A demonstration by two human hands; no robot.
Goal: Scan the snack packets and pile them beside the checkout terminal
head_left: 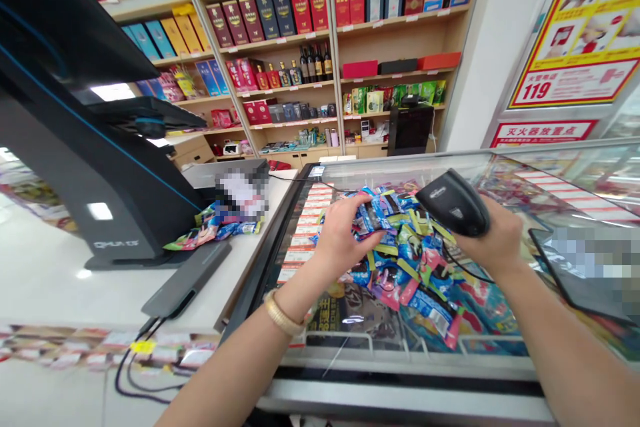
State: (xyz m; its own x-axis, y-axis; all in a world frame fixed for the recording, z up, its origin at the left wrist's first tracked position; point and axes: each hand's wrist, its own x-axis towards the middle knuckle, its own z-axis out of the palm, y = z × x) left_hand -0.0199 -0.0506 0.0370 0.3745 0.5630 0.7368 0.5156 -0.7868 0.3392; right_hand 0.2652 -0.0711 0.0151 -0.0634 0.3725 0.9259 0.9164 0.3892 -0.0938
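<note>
My right hand is wrapped round a black barcode scanner, its head tilted up to the left above the glass top. Between the thumb and fingers of my left hand is a small blue snack packet. A heap of colourful snack packets, blue, pink and green, spreads under and between both hands on the glass freezer top. The scanner's cable loops down below my right hand.
At the left stands a black checkout terminal on a white counter. More snack packets lie beside it, near a grey flat device. A dark tablet-like object rests at the right. Shelves of boxes line the back.
</note>
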